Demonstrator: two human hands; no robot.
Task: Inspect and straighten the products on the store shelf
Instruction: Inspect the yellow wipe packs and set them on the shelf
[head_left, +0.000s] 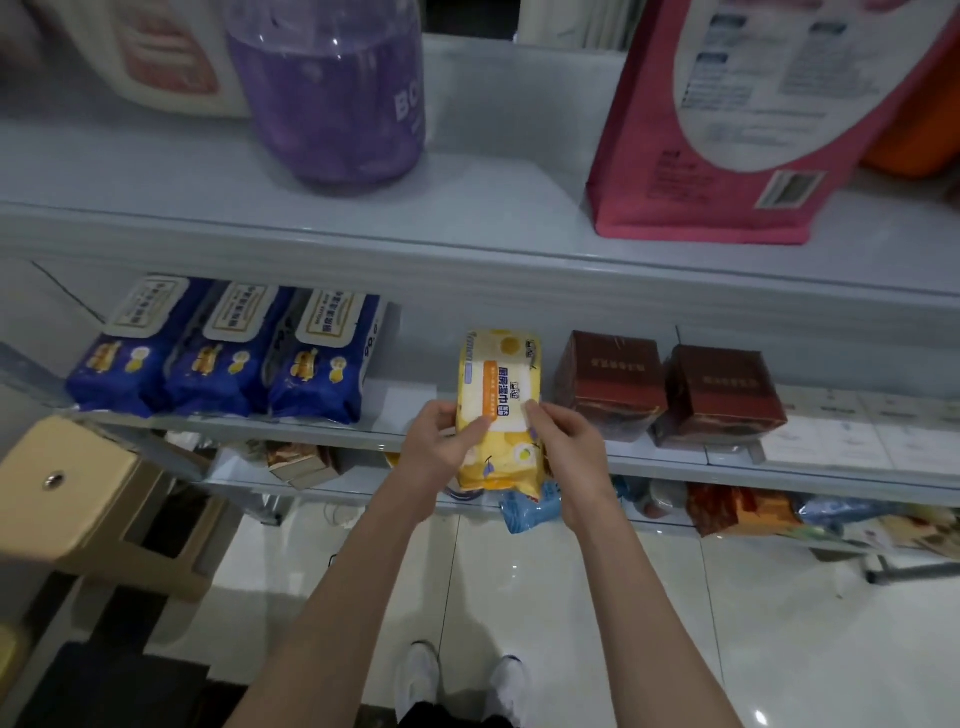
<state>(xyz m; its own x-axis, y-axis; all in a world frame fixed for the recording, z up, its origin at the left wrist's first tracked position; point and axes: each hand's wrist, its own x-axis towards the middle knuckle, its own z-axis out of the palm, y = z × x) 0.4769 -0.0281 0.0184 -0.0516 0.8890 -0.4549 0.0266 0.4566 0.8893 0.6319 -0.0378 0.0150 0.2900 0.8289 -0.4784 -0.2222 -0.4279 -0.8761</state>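
L grip (441, 441) + R grip (566, 441): both closed on yellow wipes pack (498, 400), one per long side. L thumb lies on top face by the orange strip; R fingertips press top face at edge of white label. Rest of my fingers wrap the sides, undersides hidden.

Pack pos: face up, long axis pointing away from me. Far end reaches over mid shelf (397, 402), near end overhangs the shelf's front edge. Can't tell if it rests on the shelf or is held just above. It sits in the gap btwn blue packs and brown boxes, touching neither.

Mid shelf, L: 3 blue packs (223, 353) side by side, leaning back, touching each other. R: 2 red-brown boxes (608, 384), close together, each turned slightly askew. Further R: flat white boxes (857, 431) in a row.

Upper shelf (467, 218): purple bottle (332, 88) L of centre, pink bag (727, 130) upright to R, well apart.

Bottom shelf: light-blue pack (530, 512) below my grips, mixed goods either side, blurred.

Beige stool (78, 493) on floor at L, near shelf end. White tile floor (519, 597); my white shoes (421, 675) at bottom.
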